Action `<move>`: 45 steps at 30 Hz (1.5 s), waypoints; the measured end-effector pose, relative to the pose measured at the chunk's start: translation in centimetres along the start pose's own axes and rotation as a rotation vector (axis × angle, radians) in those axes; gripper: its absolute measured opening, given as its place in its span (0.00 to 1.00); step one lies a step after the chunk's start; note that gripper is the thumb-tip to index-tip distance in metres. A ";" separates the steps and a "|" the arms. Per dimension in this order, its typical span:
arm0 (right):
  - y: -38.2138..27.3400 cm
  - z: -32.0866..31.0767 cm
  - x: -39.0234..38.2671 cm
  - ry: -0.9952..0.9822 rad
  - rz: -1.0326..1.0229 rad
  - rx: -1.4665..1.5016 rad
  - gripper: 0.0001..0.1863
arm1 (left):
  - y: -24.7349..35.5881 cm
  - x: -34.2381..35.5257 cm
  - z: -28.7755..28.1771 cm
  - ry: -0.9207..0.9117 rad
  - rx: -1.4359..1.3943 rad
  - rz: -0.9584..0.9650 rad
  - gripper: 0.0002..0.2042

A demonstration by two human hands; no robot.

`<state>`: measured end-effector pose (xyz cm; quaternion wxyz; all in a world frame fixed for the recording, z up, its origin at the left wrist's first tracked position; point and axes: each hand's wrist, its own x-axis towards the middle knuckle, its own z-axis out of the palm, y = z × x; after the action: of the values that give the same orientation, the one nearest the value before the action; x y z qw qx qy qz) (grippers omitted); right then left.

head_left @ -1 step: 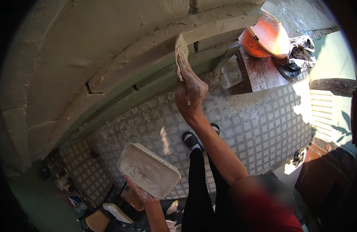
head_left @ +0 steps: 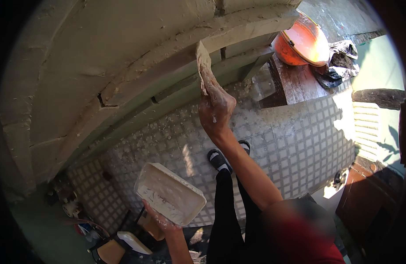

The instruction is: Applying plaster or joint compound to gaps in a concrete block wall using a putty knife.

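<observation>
My right hand [head_left: 217, 112] is closed round a putty knife [head_left: 204, 66] caked with pale plaster. Its handle is hidden in my fist, and the blade shows almost edge-on. The tip is at the lower edge of a plastered ledge [head_left: 163, 59]; I cannot tell whether they touch. Lower left, my left hand [head_left: 161, 220] grips a white rectangular tub [head_left: 195, 200] by its near side, with the fingers partly beneath it. Wet, pale plaster [head_left: 156, 198] coats the inside of the tub, which tilts a little.
Gaps break the ledge, for instance a notch [head_left: 105, 102]. Far right, an orange basin [head_left: 302, 42] stands on a wooden surface [head_left: 295, 81] beside a crumpled bag [head_left: 344, 61]. Tiled floor [head_left: 300, 141] lies under my sandals [head_left: 219, 159]. Assorted items crowd the lower left, including a white-topped object [head_left: 133, 243].
The putty knife's tip has shifted slightly left and down, with my right hand barely moving. The tub has moved a touch to the right in my left hand.
</observation>
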<state>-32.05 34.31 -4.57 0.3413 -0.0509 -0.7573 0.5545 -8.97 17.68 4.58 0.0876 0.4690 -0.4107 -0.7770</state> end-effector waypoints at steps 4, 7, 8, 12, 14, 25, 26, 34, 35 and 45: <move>0.6 -1.2 0.0 0.007 -0.002 0.032 0.20 | -0.7 1.4 -2.8 -0.010 -0.016 -0.020 0.38; 1.5 -1.8 1.6 0.256 0.081 0.079 0.22 | -0.4 1.1 -2.5 0.026 0.017 -0.016 0.38; 1.4 -1.4 1.9 0.255 0.081 0.080 0.22 | -0.4 1.5 -3.2 0.021 -0.014 -0.026 0.38; 0.5 1.7 2.2 0.179 0.048 -0.075 0.21 | -0.3 2.0 -4.3 0.028 -0.024 -0.042 0.38; -0.1 2.7 2.1 0.159 -0.059 -0.096 0.19 | -0.1 1.9 -4.5 0.033 -0.054 -0.069 0.38; -0.5 0.1 -0.8 0.043 0.056 0.066 0.20 | 0.4 2.5 -5.9 0.023 -0.046 -0.050 0.38; -0.4 0.2 -0.5 0.170 0.114 0.135 0.20 | 0.5 2.4 -5.7 0.009 -0.046 -0.051 0.38; -3.3 7.1 -2.5 0.082 0.081 0.116 0.24 | 1.7 2.4 -5.3 0.024 -0.097 -0.096 0.38; -3.6 7.1 -3.2 0.051 0.041 0.111 0.27 | 2.0 2.3 -5.3 0.010 -0.081 -0.084 0.38; -1.5 1.9 -0.2 0.266 0.052 0.125 0.22 | 1.6 3.5 -7.7 0.054 -0.068 -0.057 0.39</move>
<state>-32.52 32.14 -3.60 0.4268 -0.1222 -0.6677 0.5976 -5.06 10.53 1.76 0.0924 0.4982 -0.3678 -0.7798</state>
